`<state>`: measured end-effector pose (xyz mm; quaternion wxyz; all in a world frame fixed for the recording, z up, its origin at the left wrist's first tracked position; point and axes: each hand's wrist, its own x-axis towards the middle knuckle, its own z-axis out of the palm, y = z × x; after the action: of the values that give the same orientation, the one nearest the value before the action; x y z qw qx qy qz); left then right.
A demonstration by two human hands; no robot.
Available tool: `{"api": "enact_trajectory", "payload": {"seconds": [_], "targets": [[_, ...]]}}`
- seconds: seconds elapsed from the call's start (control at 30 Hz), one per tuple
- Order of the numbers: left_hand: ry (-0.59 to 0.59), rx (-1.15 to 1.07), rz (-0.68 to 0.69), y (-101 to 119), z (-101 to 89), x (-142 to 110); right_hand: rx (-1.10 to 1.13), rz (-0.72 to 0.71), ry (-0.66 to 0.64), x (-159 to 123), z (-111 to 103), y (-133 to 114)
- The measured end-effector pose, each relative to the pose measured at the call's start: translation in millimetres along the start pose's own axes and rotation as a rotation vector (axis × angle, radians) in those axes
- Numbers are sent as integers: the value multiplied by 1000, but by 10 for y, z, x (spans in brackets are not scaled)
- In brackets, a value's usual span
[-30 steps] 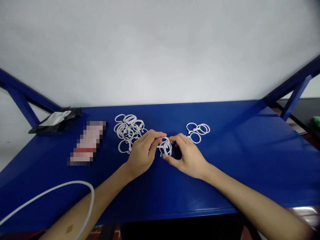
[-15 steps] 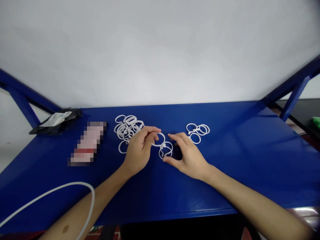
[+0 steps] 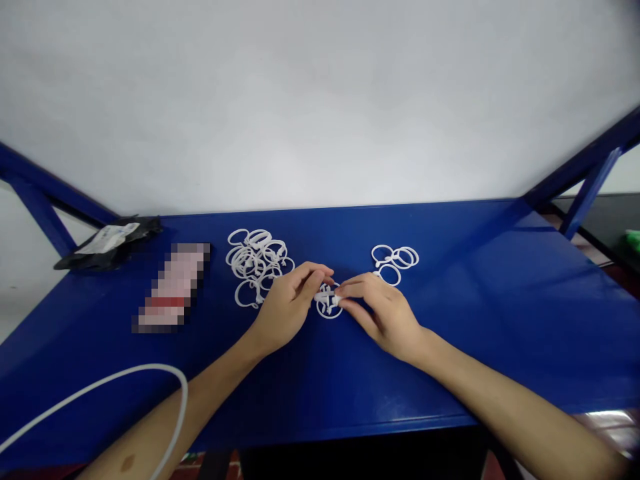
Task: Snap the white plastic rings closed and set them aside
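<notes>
While your two hands meet above the smooth blue table (image 3: 475, 280), a small cluster of thin, round, white plastic rings with little clips (image 3: 326, 294) sits between them. Your right hand (image 3: 393, 313), just right of the cluster, has its thumb and forefinger pinched on a clipped edge of it. Your left hand (image 3: 287, 303) is just left of the cluster, thumb and fingers bent close together at its far left side; whether they grip a ring or only brush it, I cannot tell.

Being round, the rings have no true long axis, but one pale band shows nearly edge-on and runs sideways, from your left hand's side toward your right fingertips. Under it another ring seems to lie flat, its near rim on your side of the pinch. I judge your right hand the nearer, since it is in contact.

Left of the cluster, past your left hand, lies a large tangled pile of white plastic rings (image 3: 250, 261); right of it and farther from you lies a loose group of white plastic rings (image 3: 397, 258). Well left of the cluster are a blurred-out pink oblong (image 3: 173, 287) and a flat black plastic packet (image 3: 123, 248).
</notes>
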<state>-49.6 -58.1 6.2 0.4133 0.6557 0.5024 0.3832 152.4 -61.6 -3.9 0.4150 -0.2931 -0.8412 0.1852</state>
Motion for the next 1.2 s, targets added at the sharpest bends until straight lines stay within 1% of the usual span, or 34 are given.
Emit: {"api": "enact_trajectory", "payload": {"seconds": [0.07,0.17,0.27,0.4,0.47,0.57,0.67,0.83,1.0,1.1,1.2], "targets": [[58,93,103,24,-1,-20,18,95,55,-5,16,9],[59,199,239,36,0,-49,15,226,83,-6,21,18],[66,282,321,11,10,-60,27,265,74,-3,17,20],[82,345,433,-57,50,-47,69,248,42,-18,24,23],[94,396,545,-90,83,-40,69,222,36,-37,29,29],[118,480,721,-114,136,-49,10,169,15,-74,27,29],[142,562,812,-100,176,-84,-48,92,0,-107,8,4],[175,653,876,-95,217,-142,-116,4,-1,-127,-30,-42],[148,681,888,-99,193,-122,-172,-42,-20,-89,-55,-51],[128,704,876,-67,138,-75,-193,-47,-17,-37,-107,-14],[123,807,803,-61,75,-29,-335,-9,-9,11,-207,88]]}}
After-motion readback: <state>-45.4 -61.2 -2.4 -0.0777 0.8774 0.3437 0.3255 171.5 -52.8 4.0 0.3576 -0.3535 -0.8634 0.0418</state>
